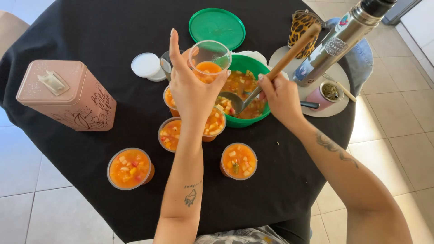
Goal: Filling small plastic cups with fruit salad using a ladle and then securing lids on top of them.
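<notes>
A round table draped in black cloth [90, 27] is set with a pink rectangular tin [68, 97], a green round plastic lid [217, 27] and clear plastic cups of orange fruit salad [129, 168].

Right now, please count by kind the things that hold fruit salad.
Clear cups on the table: 5
Clear cup in the left hand: 1
Green bowl: 1
Ladle in the right hand: 1
Total: 8

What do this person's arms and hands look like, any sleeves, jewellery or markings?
Both forearms are bare, with no sleeves, watch or bracelets in view. The left hand has long, pale-painted nails on its fingers, and its forearm carries a small dark tattoo with a line of script above it. The right hand has a darker, winding tattoo further up its forearm.
</notes>
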